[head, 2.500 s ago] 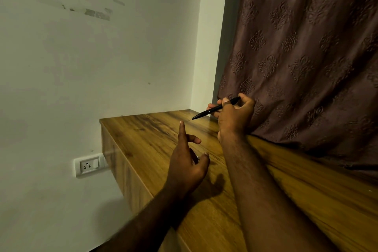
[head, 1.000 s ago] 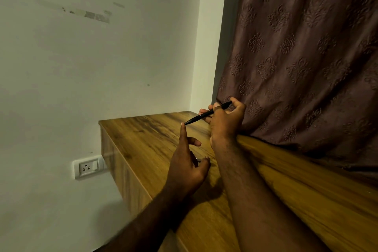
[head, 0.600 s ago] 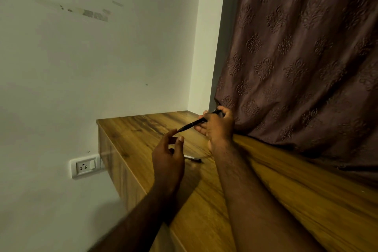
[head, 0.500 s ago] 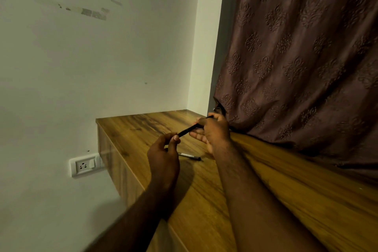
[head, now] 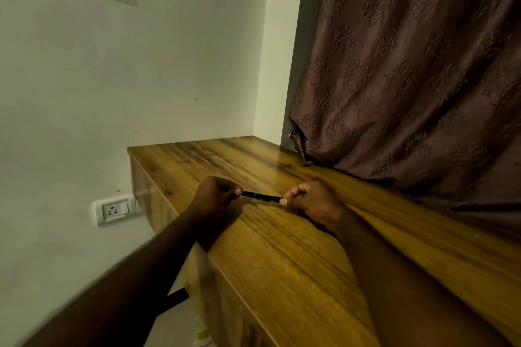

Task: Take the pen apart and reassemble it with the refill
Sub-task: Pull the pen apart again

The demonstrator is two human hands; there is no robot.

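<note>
A slim black pen (head: 260,196) is held level just above the wooden desk top (head: 282,256), pinched at both ends. My left hand (head: 215,197) grips its left end with fingers curled. Its right end sits between the thumb and fingers of my right hand (head: 313,200). Only the middle stretch of the pen shows between the hands; both tips are hidden. The small silver-tipped part seen on the desk earlier is out of sight, possibly behind my hands.
A brown patterned curtain (head: 408,79) hangs over the desk's far right side and touches the top. A white wall (head: 127,65) with a socket plate (head: 114,209) stands left of the desk edge. A dark object (head: 176,297) lies on the floor below.
My right hand has lowered the pen from near the curtain toward the desk. My left hand, open before, has closed on the pen's left end. The camera has tilted down.
</note>
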